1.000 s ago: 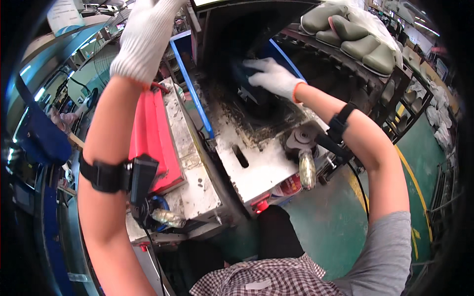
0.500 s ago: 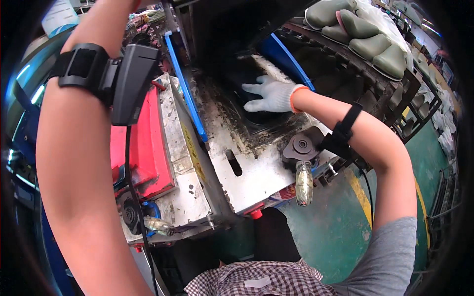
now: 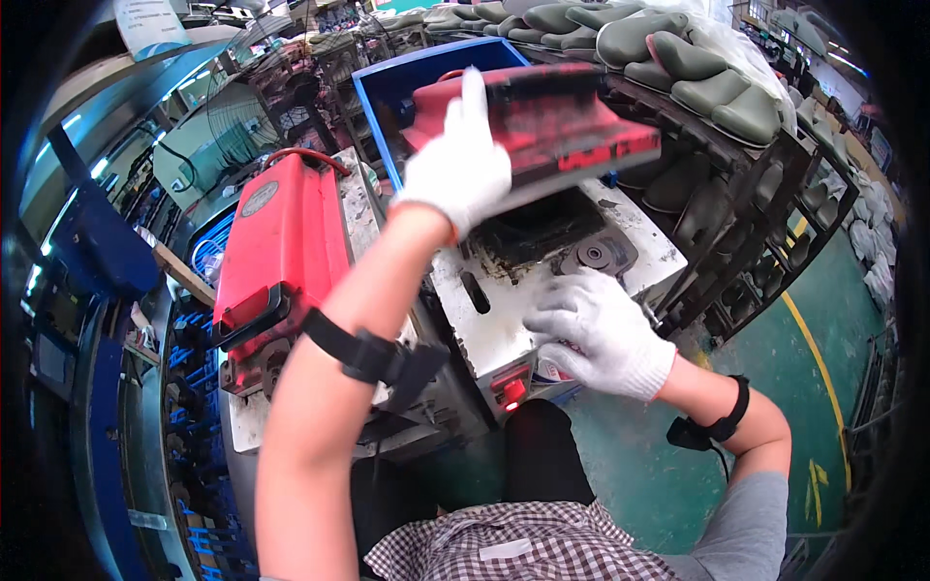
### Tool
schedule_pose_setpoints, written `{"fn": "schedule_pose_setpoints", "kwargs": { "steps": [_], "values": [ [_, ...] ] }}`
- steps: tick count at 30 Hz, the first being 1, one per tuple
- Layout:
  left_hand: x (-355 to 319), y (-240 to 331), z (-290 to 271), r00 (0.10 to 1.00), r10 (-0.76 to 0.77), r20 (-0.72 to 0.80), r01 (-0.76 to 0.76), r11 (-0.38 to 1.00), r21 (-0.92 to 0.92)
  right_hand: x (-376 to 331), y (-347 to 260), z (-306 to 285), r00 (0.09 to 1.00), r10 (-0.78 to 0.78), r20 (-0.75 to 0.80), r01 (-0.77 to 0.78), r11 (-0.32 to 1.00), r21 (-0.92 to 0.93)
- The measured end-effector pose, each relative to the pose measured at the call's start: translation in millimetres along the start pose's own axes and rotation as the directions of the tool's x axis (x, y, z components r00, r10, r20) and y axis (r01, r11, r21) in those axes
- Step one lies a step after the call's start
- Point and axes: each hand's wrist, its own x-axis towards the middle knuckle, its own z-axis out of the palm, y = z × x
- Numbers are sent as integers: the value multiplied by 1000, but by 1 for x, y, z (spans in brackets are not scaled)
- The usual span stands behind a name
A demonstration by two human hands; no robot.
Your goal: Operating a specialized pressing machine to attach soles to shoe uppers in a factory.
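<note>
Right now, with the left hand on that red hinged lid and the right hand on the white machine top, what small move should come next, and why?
Probably pull the right hand back toward the body. The left hand holds the red lid tilted above the dark recess, and the right hand rests on the white machine top close beside that recess, so clearing it first seems safest.

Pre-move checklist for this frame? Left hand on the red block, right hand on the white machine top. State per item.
1. Left hand grips the red-and-black rectangular block: ok, gloved fingers wrapped on its near end, block lifted clear.
2. Right hand out from under the block: ok, it rests on the front edge of the stained white metal machine top.
3. Dark recess in the machine top free of objects: cannot tell, black residue hides its floor.
4. Both hands gloved: ok, white knit gloves.
5. Round grey disc beside the recess seated flat: cannot tell.
</note>
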Motion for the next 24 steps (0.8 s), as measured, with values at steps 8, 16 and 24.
{"fn": "schedule_pose_setpoints", "kwargs": {
  "steps": [8, 16, 24],
  "values": [
    [-68, -35, 114, 971, 63, -232, -47, 996, 77, -19, -5, 12, 995, -14, -95, 2, 992, -126],
    [-73, -44, 143, 937, 90, -339, -50, 991, 125, -60, 63, -15, 897, -108, -429, -56, 934, -352],
    [-73, -46, 135, 955, 26, -295, 8, 993, 114, 25, 80, -16, 870, 115, -480, -279, 917, -284]
  ]
}}
